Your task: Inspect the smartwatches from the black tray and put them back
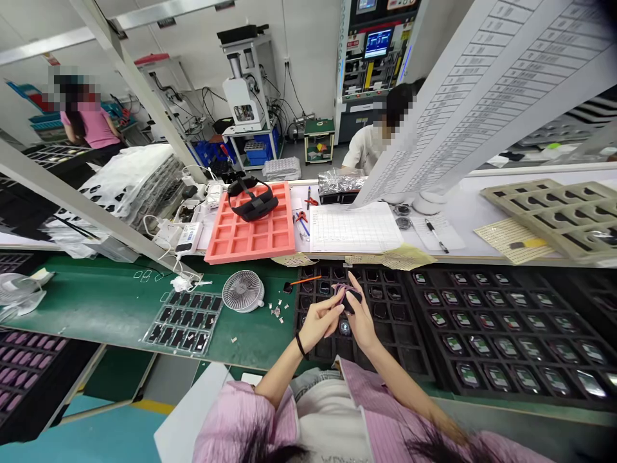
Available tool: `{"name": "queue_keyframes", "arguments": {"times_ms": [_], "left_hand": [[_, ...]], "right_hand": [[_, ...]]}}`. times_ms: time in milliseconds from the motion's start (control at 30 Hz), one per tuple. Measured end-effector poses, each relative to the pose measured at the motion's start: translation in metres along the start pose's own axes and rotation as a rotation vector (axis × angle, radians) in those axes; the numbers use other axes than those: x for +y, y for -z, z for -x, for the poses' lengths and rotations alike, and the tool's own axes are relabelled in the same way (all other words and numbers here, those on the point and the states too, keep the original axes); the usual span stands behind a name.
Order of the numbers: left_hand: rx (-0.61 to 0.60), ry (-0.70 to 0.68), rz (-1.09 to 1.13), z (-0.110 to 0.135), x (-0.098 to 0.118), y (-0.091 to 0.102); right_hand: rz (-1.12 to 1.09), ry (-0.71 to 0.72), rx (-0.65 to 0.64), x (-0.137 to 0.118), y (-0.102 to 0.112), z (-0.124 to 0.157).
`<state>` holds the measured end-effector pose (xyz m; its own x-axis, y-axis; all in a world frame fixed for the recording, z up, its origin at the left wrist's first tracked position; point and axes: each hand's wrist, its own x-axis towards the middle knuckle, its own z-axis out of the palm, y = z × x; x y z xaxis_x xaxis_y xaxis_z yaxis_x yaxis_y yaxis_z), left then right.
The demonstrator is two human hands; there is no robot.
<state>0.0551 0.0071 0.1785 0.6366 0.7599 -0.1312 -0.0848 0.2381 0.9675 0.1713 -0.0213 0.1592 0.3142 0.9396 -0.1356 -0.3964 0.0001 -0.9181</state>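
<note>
A smartwatch [354, 298] with a dark face and a purplish edge is held up in front of me. My left hand [322, 320] pinches it from the left, fingertips pressed on its near side. My right hand [361, 321] wraps round it from the right, its index finger raised. What lies between the fingertips is partly hidden. Below both hands is a black foam tray [400, 357] with watch pieces in several of its pockets. One round watch piece with a lit face [344, 327] sits in a pocket between my wrists.
To the right, another black tray [486, 350] holds many watch pieces. Left are a small white fan [243, 290], paper scraps [276, 311] and a clear tray of black parts [186, 321]. A pink foam tray [231, 247] with a headset lies on the shelf. Hanging label sheets [463, 83] block the upper right.
</note>
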Motion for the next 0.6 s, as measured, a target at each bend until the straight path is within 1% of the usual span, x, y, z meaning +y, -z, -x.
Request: {"name": "queue_keyframes", "arguments": {"times_ms": [67,133,200,267,300,333,400,467,600], "left_hand": [[-0.019,0.013,-0.047,0.001,-0.001,0.002],[-0.05,-0.004,-0.21,0.0,0.002,0.006],[-0.023,-0.109,-0.484,-0.001,0.009,0.011],[0.058,-0.274,-0.755,-0.005,0.015,0.012],[0.089,-0.348,-0.857,-0.007,0.017,0.011],[0.096,-0.402,-0.933,-0.009,0.017,0.01],[0.049,-0.45,-1.03,-0.015,0.012,0.004],[0.026,-0.445,-1.081,-0.021,0.004,-0.001],[0.079,-0.425,-1.094,-0.03,-0.011,-0.003]], "right_hand": [[-0.011,0.009,0.015,0.001,0.003,0.0],[0.015,0.01,0.031,0.001,0.008,-0.001],[0.081,-0.005,0.022,0.0,0.013,-0.005],[0.189,-0.002,0.005,-0.001,0.017,-0.008],[0.254,0.015,0.002,-0.003,0.018,-0.009],[0.32,0.044,0.0,-0.004,0.018,-0.009],[0.427,0.109,0.001,-0.006,0.017,-0.008],[0.494,0.148,0.0,-0.008,0.014,-0.005],[0.565,0.156,0.02,-0.011,0.011,0.0]]}}
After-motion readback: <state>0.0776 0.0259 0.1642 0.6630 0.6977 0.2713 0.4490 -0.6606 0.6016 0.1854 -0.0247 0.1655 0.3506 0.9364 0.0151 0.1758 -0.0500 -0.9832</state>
